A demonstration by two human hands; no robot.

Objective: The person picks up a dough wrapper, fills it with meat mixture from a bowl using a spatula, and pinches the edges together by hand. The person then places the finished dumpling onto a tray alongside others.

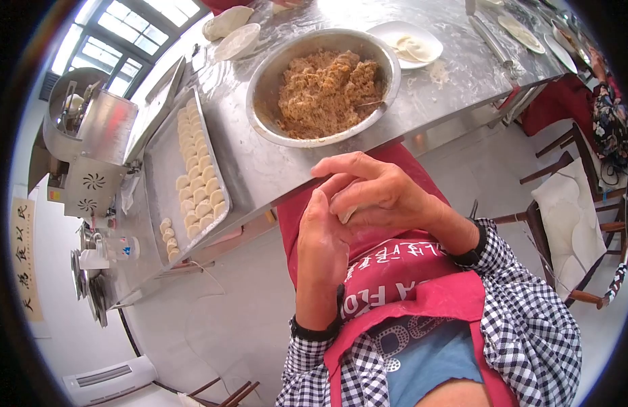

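By the near edge of the worktop, the left hand and right hand meet, both curled closed around a pale bit of dough, mostly hidden. Leftward, nearer the left hand, lies a tray of dumplings, its long axis running near to far; beyond sits a bowl of filling.

A small pale piece of dough is held between the fingers, off the near edge of the surface; only a sliver shows, its shape and tilt hidden.
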